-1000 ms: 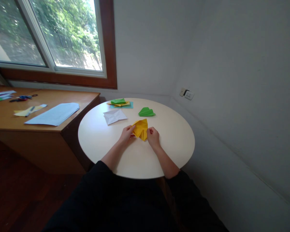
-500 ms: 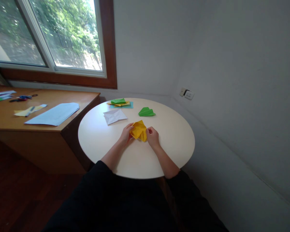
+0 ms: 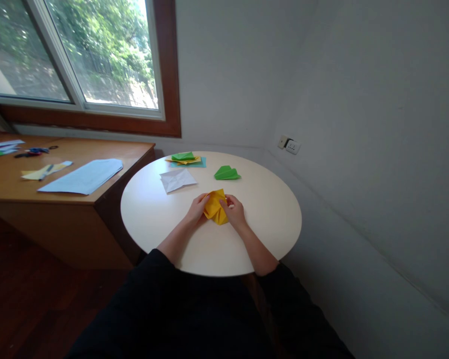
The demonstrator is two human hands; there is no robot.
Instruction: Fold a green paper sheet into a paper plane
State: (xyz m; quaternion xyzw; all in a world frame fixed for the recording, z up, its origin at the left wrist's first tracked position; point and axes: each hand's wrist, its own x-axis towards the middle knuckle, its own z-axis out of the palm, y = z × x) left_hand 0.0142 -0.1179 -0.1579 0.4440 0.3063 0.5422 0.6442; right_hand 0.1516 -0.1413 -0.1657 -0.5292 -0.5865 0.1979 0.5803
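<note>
Between my two hands is a yellow sheet of folded origami paper [image 3: 216,206], creased and partly opened out, held just over the round white table [image 3: 269,224]. My left hand [image 3: 198,208] grips its left edge, thumb on the near face. On the other side, my right hand [image 3: 235,210] pinches the right edge, its thumb laid over the paper and the fingers behind. Beyond them lie a green folded paper [image 3: 227,173] and a creased white sheet [image 3: 177,180], both apart from my hands.
At the table's back left is a small pile with a green folded paper [image 3: 183,156] on top of yellow and blue sheets. A wooden desk [image 3: 134,149] to the left bears pale blue paper [image 3: 84,177], a pen on yellowish paper and scissors-like items. Walls stand behind and at right.
My right hand has shifted its grip, the thumb now reaching over the paper's right side. The yellow paper has turned slightly and come a little nearer to me.
</note>
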